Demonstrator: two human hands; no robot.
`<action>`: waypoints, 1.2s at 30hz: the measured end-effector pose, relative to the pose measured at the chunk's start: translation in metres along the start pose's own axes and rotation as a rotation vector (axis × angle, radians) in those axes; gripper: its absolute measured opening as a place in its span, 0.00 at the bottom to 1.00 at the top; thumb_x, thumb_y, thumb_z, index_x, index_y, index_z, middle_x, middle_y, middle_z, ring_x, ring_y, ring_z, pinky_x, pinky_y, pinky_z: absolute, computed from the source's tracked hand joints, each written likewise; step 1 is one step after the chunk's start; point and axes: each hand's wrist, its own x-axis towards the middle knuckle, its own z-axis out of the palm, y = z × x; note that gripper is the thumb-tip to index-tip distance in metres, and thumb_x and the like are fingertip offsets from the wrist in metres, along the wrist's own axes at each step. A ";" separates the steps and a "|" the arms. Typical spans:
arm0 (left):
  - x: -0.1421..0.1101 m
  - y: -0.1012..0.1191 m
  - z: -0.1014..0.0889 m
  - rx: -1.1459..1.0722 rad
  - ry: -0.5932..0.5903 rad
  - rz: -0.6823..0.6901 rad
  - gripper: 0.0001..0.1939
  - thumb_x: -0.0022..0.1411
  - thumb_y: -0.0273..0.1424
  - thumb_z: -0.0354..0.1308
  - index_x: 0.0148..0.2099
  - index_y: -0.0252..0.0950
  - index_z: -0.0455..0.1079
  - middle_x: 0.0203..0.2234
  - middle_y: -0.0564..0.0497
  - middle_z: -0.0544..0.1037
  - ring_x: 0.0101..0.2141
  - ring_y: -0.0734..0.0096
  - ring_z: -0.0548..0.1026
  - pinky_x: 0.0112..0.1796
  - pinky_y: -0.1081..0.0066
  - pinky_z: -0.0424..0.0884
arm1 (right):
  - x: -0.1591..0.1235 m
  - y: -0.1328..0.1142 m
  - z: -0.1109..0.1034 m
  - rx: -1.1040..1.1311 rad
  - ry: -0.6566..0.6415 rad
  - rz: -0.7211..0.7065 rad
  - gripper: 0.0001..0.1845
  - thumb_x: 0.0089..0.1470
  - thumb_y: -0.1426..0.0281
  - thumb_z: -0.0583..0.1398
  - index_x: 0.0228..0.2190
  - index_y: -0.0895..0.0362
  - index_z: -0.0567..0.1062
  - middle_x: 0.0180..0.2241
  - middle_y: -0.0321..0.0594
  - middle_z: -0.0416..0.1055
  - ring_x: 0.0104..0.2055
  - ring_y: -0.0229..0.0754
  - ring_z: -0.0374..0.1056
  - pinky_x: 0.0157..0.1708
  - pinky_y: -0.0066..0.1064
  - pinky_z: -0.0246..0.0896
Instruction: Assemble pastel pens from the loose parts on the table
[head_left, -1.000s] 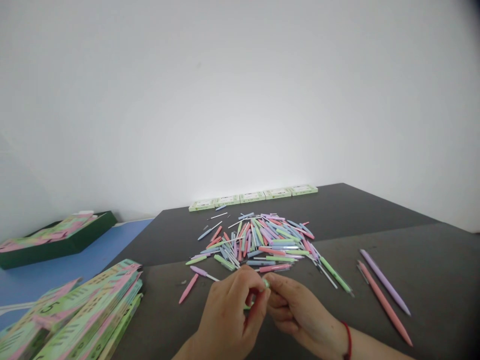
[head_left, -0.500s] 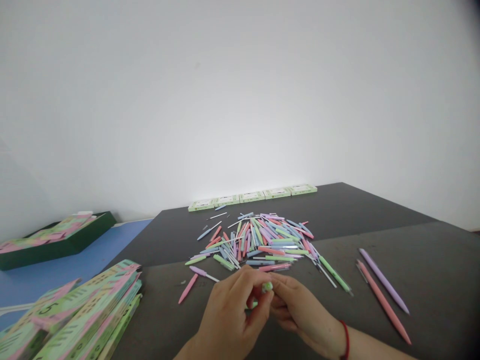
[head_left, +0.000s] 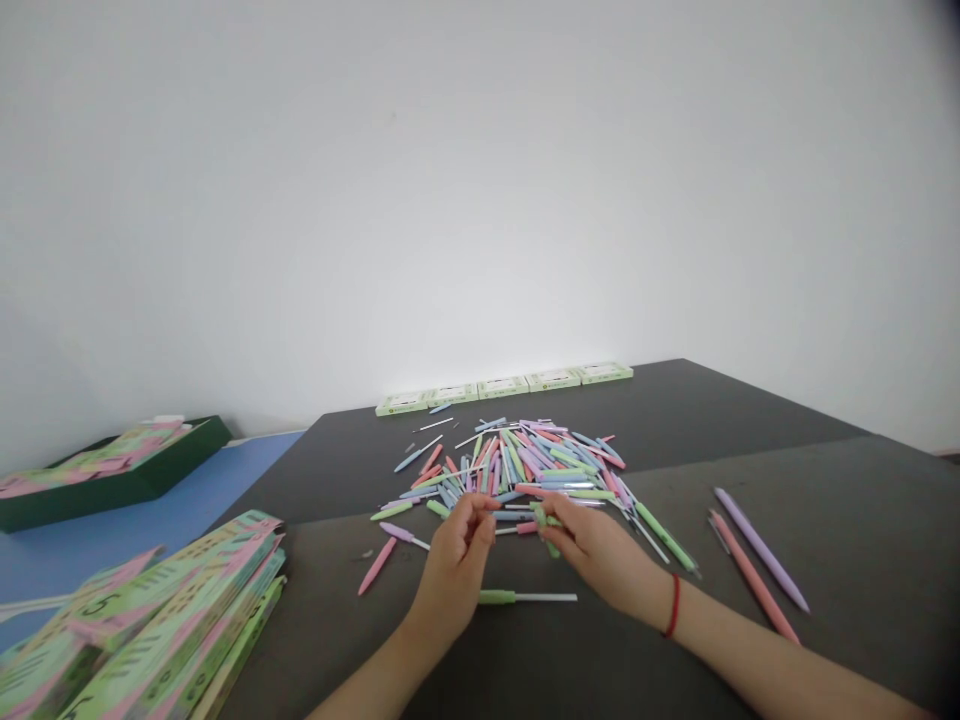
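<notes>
A heap of pastel pen parts [head_left: 525, 470] lies on the dark table [head_left: 825, 470]. My left hand [head_left: 454, 560] reaches to the heap's near edge with its fingertips pinched together; what they grip is too small to name. My right hand [head_left: 596, 550], with a red wrist cord, is closed round a short green pen piece [head_left: 546, 525]. Between and just below my hands a green tip with a white refill [head_left: 525, 597] lies flat on the table, touched by neither hand.
A purple pen [head_left: 761, 550] and a pink pen [head_left: 750, 575] lie at the right, a green pen [head_left: 664, 540] by the heap. Stacked pastel cards [head_left: 150, 620] sit at the near left, a dark green tray [head_left: 112, 480] beyond them. Green boxes [head_left: 502, 387] line the far edge.
Both hands have moved away from me to the heap's near edge. The green tip with its white refill has been let go and now lies on the table.
</notes>
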 end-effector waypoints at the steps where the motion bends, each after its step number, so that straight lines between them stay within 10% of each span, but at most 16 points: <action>1: 0.000 -0.003 -0.001 0.001 0.012 -0.009 0.11 0.65 0.36 0.46 0.43 0.36 0.64 0.23 0.58 0.63 0.22 0.76 0.62 0.30 0.73 0.64 | 0.000 0.000 -0.002 0.000 -0.015 -0.011 0.05 0.57 0.67 0.54 0.31 0.53 0.68 0.32 0.40 0.71 0.35 0.44 0.66 0.36 0.32 0.55; 24: -0.007 0.001 0.008 0.155 -0.081 0.057 0.10 0.60 0.28 0.49 0.45 0.37 0.65 0.26 0.56 0.67 0.26 0.73 0.66 0.29 0.74 0.62 | -0.002 0.011 0.008 0.071 -0.038 -0.010 0.06 0.59 0.66 0.51 0.31 0.53 0.64 0.29 0.36 0.64 0.33 0.42 0.61 0.36 0.33 0.56; 36: -0.004 0.000 0.007 0.381 -0.161 0.127 0.15 0.56 0.23 0.50 0.45 0.39 0.69 0.32 0.52 0.72 0.31 0.70 0.70 0.33 0.72 0.65 | 0.008 0.009 0.008 0.654 0.087 0.223 0.16 0.56 0.54 0.54 0.30 0.53 0.59 0.17 0.23 0.47 0.16 0.30 0.41 0.13 0.22 0.38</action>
